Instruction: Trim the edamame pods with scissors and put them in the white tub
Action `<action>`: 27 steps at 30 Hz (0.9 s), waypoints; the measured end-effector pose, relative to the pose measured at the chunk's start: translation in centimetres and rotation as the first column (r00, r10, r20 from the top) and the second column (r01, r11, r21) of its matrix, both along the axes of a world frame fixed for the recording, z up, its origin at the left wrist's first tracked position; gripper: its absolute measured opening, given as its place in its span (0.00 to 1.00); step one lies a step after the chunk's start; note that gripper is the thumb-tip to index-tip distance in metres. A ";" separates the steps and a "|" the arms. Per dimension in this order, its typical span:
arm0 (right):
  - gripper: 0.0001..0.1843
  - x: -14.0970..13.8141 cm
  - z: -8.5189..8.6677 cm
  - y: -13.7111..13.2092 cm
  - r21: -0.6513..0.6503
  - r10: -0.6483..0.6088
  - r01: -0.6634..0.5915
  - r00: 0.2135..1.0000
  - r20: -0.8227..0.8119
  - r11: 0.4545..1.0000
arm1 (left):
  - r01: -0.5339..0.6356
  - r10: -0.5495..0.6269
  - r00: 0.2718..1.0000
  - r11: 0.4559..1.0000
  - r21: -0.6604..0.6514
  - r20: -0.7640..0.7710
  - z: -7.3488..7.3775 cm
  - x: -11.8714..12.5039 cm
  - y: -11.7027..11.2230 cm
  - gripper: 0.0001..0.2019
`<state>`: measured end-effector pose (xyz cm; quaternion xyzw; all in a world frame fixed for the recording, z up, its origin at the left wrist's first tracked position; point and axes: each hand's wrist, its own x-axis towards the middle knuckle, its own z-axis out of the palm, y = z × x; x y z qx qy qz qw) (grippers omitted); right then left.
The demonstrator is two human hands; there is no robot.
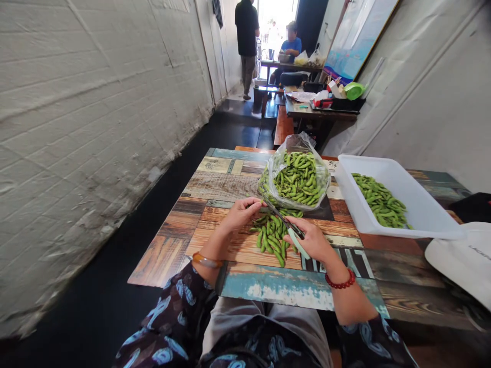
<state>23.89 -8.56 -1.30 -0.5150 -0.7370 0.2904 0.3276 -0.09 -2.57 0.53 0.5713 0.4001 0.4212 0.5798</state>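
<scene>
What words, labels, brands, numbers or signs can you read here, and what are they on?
"LACO", seemingly, on the white item at the right edge; the rest is unclear.
Block lettering on the table by the right hand: partly covered, unreadable.
Wall poster: too blurred to read.

Pod in left fingers mostly hidden by grip; scissors partly covered by right fingers. Far beyond fingers: standing person, head mostly cut off by top edge; seated person, face blurred. Well right of fingers: white object cut off by edge, lettering unclear.
</scene>
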 end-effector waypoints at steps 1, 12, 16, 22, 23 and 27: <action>0.29 0.0 0.0 0.0 0.001 0.007 -0.007 1.000 0.014 1.000 | -0.002 0.002 1.000 1.000 -0.005 -0.001 0.0 0.0 0.0 0.19; 0.25 0.0 -0.9 0.0 0.102 0.042 -0.049 0.997 0.068 0.994 | 0.105 -0.104 0.993 0.994 0.014 -0.061 -0.5 0.3 -0.2 0.21; 0.24 0.1 -0.9 0.0 0.133 0.064 -0.079 0.992 0.112 0.988 | 0.116 -0.118 0.993 0.992 -0.041 -0.032 -1.2 0.4 -0.3 0.21; 0.20 0.5 -1.0 0.3 0.105 0.063 -0.073 0.993 0.102 0.992 | 0.141 -0.144 0.988 0.987 -0.073 -0.051 -0.6 0.3 -0.4 0.18; 0.21 0.6 -1.1 0.3 0.081 0.036 -0.042 0.996 0.083 0.996 | 0.128 -0.132 0.989 0.990 -0.060 -0.063 -0.5 0.2 -0.3 0.17; 0.27 1.3 -1.6 0.7 -0.032 -0.129 0.127 0.990 -0.064 0.991 | 0.048 -0.050 0.991 0.999 -0.023 -0.125 -0.9 0.2 0.1 0.07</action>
